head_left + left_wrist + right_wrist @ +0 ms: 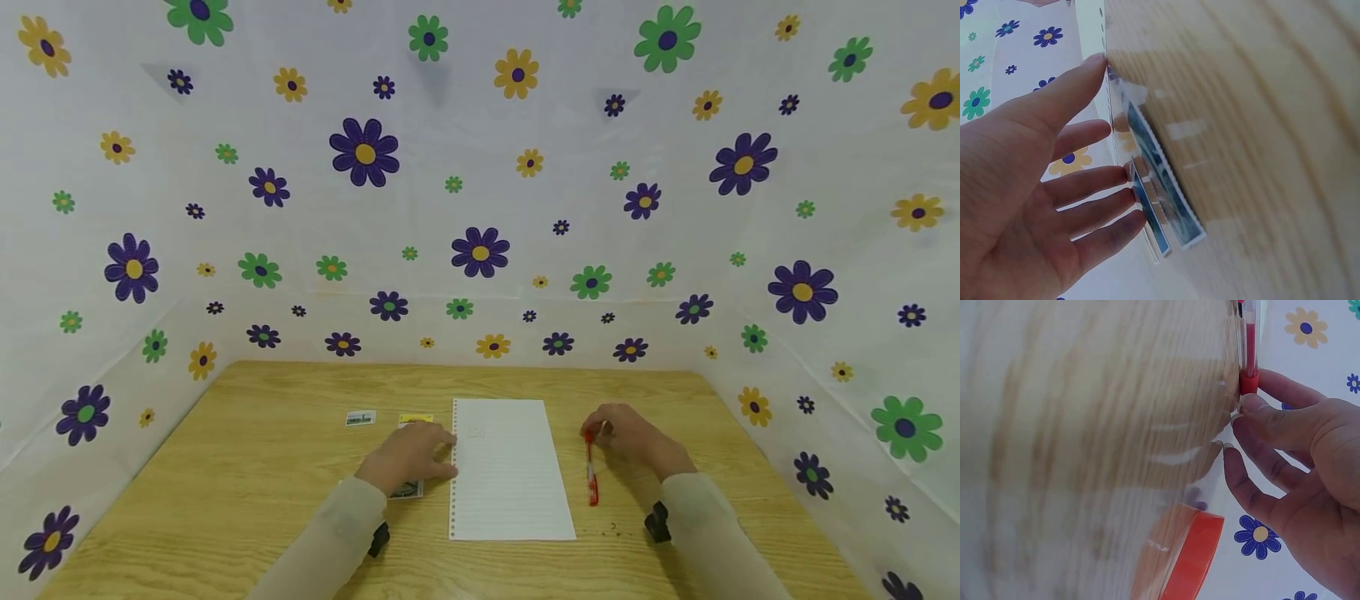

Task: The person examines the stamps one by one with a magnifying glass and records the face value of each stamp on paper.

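Note:
A sheet of lined loose-leaf paper (510,467) with punched holes lies at the middle of the wooden table. My left hand (408,458) rests at its left edge, thumb and fingers extended, with the thumb tip right at the edge in the left wrist view. Beneath and beside that hand lie small picture cards with perforated-looking edges (1163,175), partly hidden from above. To the right of the paper, my right hand (626,435) pinches the far end of a red pen (591,479) between thumb and forefinger. The pen's clear barrel with red ink (1072,3) is low against the tabletop.
Another small picture card (361,417) lies at the back left. A flat orange-red object (1194,556) stands near the right hand, hidden in the head view. Dark specks (613,527) dot the table by the right wrist. Flower-printed white sheeting (420,208) encloses the table.

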Available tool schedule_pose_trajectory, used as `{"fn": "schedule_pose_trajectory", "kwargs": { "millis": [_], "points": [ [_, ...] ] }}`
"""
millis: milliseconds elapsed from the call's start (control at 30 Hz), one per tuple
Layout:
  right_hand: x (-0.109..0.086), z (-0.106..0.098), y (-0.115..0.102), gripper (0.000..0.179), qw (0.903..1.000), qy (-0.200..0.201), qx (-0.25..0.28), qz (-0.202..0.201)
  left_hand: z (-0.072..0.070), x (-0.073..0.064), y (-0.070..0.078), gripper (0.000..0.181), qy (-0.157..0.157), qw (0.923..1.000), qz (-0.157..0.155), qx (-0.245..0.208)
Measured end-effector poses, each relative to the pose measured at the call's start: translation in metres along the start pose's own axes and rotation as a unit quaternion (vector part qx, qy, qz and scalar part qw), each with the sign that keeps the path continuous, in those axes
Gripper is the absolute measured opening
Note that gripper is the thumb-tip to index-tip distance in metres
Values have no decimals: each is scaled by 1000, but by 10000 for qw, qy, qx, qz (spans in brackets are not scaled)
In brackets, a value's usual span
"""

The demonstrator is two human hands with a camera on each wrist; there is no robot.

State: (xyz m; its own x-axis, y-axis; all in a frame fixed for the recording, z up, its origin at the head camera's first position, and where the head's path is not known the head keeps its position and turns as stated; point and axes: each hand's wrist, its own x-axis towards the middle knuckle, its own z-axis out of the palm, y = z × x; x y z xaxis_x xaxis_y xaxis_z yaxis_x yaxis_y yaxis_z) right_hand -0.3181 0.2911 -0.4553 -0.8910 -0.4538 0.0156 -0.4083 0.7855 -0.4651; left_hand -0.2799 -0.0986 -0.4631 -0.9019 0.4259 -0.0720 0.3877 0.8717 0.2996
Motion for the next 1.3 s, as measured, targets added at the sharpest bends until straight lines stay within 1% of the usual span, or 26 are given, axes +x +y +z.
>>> {"fn": "schedule_pose_trajectory", "kwargs": {
  "millis": [200, 333, 433, 633, 767, 900, 1000, 1167, 1300],
  "points": [
    [-1, 2, 1, 27, 10000, 58, 9, -45, 1, -1, 0, 53, 4, 10000, 14, -74],
    [-2, 2, 0, 25, 9999, 123, 86, 58, 0, -2, 0, 53, 20, 10000, 4, -80],
    [-5, -1, -2, 23, 9993, 279, 162, 185, -1, -2, 1, 54, 13, 10000, -15, -46],
    [-11, -8, -10, 20, 9976, 645, 271, 0, -7, -4, 4, 54, -3, 10000, 45, 2],
    [-15, -14, -14, 22, 9962, 789, 352, 77, -12, -5, 6, 57, -16, 9999, 85, 55],
    [-21, -19, -16, 24, 9958, 850, 320, 130, -16, -6, 7, 58, -2, 9999, 68, 92],
    [-24, -21, -16, 25, 9955, 877, 314, 148, -17, -6, 6, 57, 30, 9999, 102, 36],
    [-27, -20, -15, 25, 9954, 900, 311, 98, -14, -6, 1, 56, 27, 9999, 135, -85],
    [-28, -20, -13, 25, 9954, 894, 313, 144, -12, -5, -3, 52, 25, 9995, 217, -227]
  ]
}}
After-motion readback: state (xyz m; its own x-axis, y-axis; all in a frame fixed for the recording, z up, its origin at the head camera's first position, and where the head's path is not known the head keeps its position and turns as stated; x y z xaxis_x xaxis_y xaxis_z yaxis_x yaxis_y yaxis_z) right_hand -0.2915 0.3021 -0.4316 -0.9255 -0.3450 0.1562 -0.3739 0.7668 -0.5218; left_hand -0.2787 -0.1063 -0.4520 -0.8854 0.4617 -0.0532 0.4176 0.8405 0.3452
